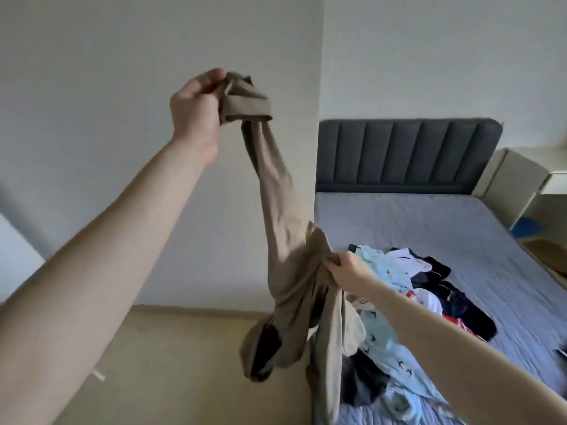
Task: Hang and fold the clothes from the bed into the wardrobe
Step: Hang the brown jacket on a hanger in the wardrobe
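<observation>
High beside the wall, the left hand [196, 105] pinches one end of a tan garment [288, 240], which hangs down to the right hand [346, 273], fingers clenched on its bunched middle. Beyond that hand, mixed clothes [426, 289] lie heaped on the bed [445, 222].

Tan trousers [285, 240] hang stretched out, one cuff bunched in the raised left hand [196, 108], the middle gripped by the right hand [346, 271]. Just past the right hand, a messy clothes pile [429, 289] sits on the bed [429, 222].
</observation>
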Motion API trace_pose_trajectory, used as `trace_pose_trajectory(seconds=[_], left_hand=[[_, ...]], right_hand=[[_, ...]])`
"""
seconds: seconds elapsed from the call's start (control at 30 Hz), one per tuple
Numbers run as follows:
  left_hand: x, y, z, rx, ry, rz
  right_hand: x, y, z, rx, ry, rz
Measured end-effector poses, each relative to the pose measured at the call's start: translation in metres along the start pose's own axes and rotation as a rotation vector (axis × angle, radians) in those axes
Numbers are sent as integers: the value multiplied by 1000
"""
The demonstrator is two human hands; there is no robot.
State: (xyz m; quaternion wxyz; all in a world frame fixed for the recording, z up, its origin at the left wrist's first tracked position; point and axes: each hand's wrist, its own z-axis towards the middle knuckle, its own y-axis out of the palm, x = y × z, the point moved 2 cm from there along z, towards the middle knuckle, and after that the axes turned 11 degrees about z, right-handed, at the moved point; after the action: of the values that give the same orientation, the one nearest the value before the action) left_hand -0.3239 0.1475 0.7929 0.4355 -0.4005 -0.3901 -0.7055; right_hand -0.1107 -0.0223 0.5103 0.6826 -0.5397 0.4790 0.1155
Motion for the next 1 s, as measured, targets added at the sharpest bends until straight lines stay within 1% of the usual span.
trace_pose_trajectory(seconds=[0.03,0.07,0.13,0.17,0.2,0.27,0.33,0.43,0.5,0.53,0.57,0.6,0.63,0.7,0.73,0.8,0.83,0.93,1.0], left_hand=[[-12,-27,1,74,12,254],[-28,-58,-6,68,5,542],[-74,-117,-31,-84,-92,1086],[-93,-148,-53,-169,-165,1240],[-111,-177,-82,-269,-233,1280],[-139,-216,-149,-548,-337,1196],[-164,-250,-224,-790,-516,1148],[-194,-310,-327,-929,-894,1068],[-209,-345,-380,-976,-1079,932],[-214,-357,-400,-953,-1144,853],[-218,-367,-415,-884,-1191,776],[-221,-376,-425,-780,-1218,725],[-222,-386,-429,-650,-1198,698],[-222,-411,-422,-379,-1036,776],[-221,-428,-413,-277,-967,797],[-205,-461,-387,-87,-892,733],[-195,-481,-375,-16,-852,694],[-157,-527,-332,127,-720,603],[-130,-547,-299,269,-655,438]], right_hand=[[-21,0,-5,10,-10,89],[-44,2,-11,23,-12,187],[-83,6,-20,41,-1,446],[-102,14,-24,23,26,590],[-119,24,-29,-4,74,727],[-146,42,-40,-64,170,937],[-165,67,-49,-139,234,1012],[-199,132,-64,-222,276,1025],[-227,187,-78,-280,294,1009],[-241,213,-86,-317,300,996],[-252,237,-93,-353,303,983],[-262,260,-99,-390,304,974],[-270,281,-104,-419,307,964],[-283,312,-111,-454,312,960],[-288,325,-110,-459,315,962],[-291,342,-101,-461,334,929],[-291,350,-95,-461,355,895],[-287,374,-79,-431,420,822],[-291,391,-78,-425,432,790]])
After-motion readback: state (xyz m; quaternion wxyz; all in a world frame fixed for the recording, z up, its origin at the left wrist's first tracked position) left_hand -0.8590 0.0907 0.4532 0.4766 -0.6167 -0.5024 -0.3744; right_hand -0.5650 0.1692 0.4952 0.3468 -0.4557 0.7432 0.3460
